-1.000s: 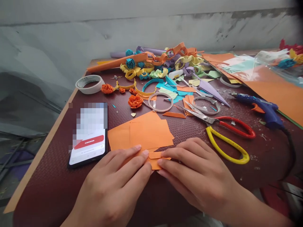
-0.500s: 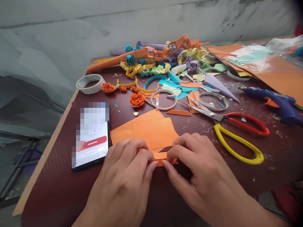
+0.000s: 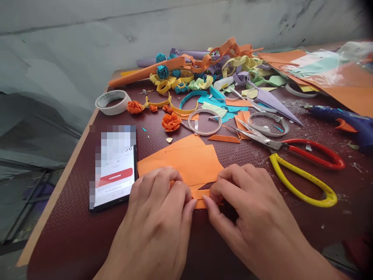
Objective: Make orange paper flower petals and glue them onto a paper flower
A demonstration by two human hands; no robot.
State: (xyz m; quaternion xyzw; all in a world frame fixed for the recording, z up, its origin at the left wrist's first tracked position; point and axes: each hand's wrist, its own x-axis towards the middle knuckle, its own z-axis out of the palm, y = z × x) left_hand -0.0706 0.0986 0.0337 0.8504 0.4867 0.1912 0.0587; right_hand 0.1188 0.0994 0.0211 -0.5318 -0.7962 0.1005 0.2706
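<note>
My left hand (image 3: 159, 217) and my right hand (image 3: 247, 212) meet at the near edge of a dark red table (image 3: 67, 241). Both have curled fingers pinching a small orange paper strip (image 3: 201, 198) between them. The strip lies just in front of a stack of orange paper sheets (image 3: 186, 161), whose near edge my fingers cover. A phone (image 3: 115, 167) with a lit screen lies flat just left of my left hand.
Scissors with one red and one yellow handle (image 3: 303, 163) lie right of my hands. A blue glue gun (image 3: 346, 120) is at far right. A tape roll (image 3: 112, 102), orange paper roses (image 3: 171, 121) and a heap of coloured paper strips (image 3: 210, 72) fill the far side.
Both hands went from flat fingertips pressing the strip to curled fingers pinching it. The view shifted slightly, so the table contents sit a little further right.
</note>
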